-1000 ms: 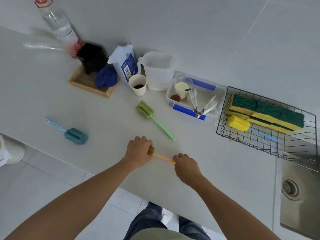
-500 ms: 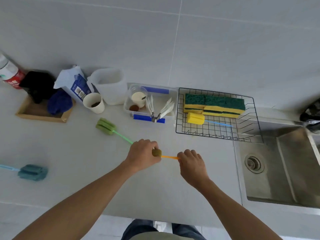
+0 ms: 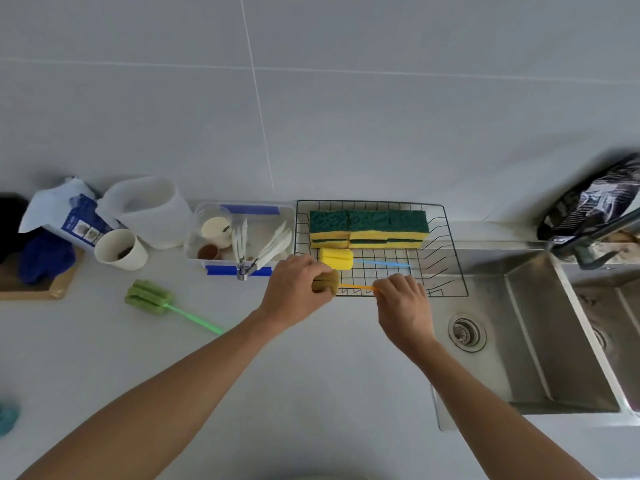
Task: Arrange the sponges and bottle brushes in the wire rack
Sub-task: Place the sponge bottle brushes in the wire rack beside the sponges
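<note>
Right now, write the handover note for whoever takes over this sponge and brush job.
Left hand grips the olive sponge head of the orange-handled brush; right hand pinches its handle, over the wire rack front edge.
Done: green-and-yellow sponges stacked at the rack's back, yellow brush lying inside.
Left: set this brush down, then the green brush and a teal one at the counter's left edge.

Both hands on one brush (image 3: 346,285): left hand (image 3: 298,286) closed round its olive head, right hand (image 3: 403,306) pinching the orange handle, at the rack's (image 3: 450,268) 6 o'clock edge. Sponges (image 3: 369,228) stacked at 12 o'clock.
</note>
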